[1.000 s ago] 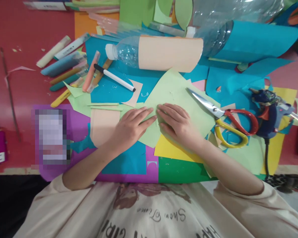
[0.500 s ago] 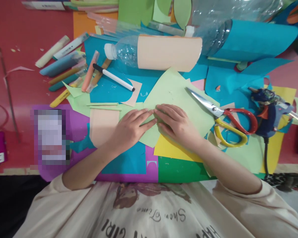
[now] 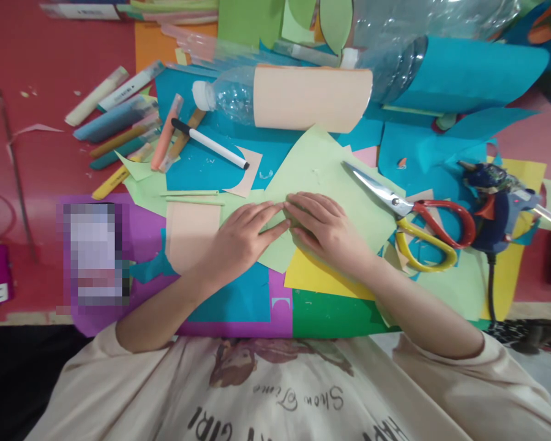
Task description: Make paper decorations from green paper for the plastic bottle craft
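My left hand (image 3: 245, 237) lies flat with fingers stretched out on a light green sheet of paper (image 3: 319, 165). From the other side my right hand (image 3: 326, 229) rests flat on the same sheet, its fingertips meeting the left ones. Whatever lies under the fingers is hidden. Beside the left wrist is a peach paper piece (image 3: 193, 236), with thin green paper strips (image 3: 193, 195) across its top. Scissors (image 3: 408, 214) with one red and one yellow handle lie right of my right hand, blades apart. Yellow paper (image 3: 321, 278) shows below the right hand.
A plastic bottle wrapped in peach paper (image 3: 312, 98) lies beyond the hands, near one with a blue wrap (image 3: 477, 73). A glue gun (image 3: 496, 208) with a black cord sits at right. Several markers (image 3: 119, 116) and a blurred-out phone-like object (image 3: 96, 254) are at left.
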A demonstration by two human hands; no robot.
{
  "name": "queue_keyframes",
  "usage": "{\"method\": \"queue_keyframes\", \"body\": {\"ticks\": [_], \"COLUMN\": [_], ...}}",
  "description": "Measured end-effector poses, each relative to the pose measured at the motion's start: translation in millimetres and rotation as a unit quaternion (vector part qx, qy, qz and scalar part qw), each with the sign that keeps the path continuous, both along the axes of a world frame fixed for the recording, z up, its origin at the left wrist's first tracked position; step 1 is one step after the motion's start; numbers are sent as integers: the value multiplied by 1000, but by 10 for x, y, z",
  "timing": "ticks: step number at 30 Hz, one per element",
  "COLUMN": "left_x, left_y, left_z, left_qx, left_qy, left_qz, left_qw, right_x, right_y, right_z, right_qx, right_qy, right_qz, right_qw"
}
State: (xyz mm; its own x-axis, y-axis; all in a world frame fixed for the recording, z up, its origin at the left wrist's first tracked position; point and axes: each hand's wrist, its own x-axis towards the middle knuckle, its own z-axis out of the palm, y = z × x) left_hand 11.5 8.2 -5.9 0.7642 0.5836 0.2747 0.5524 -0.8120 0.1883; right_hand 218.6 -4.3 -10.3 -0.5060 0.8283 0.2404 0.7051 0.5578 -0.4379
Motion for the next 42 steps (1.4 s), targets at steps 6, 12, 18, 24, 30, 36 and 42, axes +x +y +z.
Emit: {"method": "queue_keyframes", "body": {"ticks": [6,12,18,24,30,36,42], "left_x": [57,73,63,48,55,61,67], "left_y": [-27,-40,-62,-45,-35,-40,-52], "left_z": [36,61,36,-2,2,5,-1], "left_qx": [8,11,11,-23,-8,6,22], "left_qy": [0,-8,-7,-35,-31,-19,-14], "left_qz": [-2,-8,-7,6,4,-4,0], "left_qw": [1000,1000,1000,999,999,1000,1000], "right_x": [-18,-13,-7,4,7,4,-7], "right_y": [-7,-8,-13,-3,4,-1,-4], "right_z": [13,-1,-1,-7,-5,-11,-21], "right_qx": [15,7,-6,-14,2,14,-5], "right_qy": [-16,-16,-15,-12,-10,-8,-9], "right_qz": [-5,-7,-6,-3,1,3,-8], "right_qw": [1000,1000,1000,1000,1000,1000,1000]}}
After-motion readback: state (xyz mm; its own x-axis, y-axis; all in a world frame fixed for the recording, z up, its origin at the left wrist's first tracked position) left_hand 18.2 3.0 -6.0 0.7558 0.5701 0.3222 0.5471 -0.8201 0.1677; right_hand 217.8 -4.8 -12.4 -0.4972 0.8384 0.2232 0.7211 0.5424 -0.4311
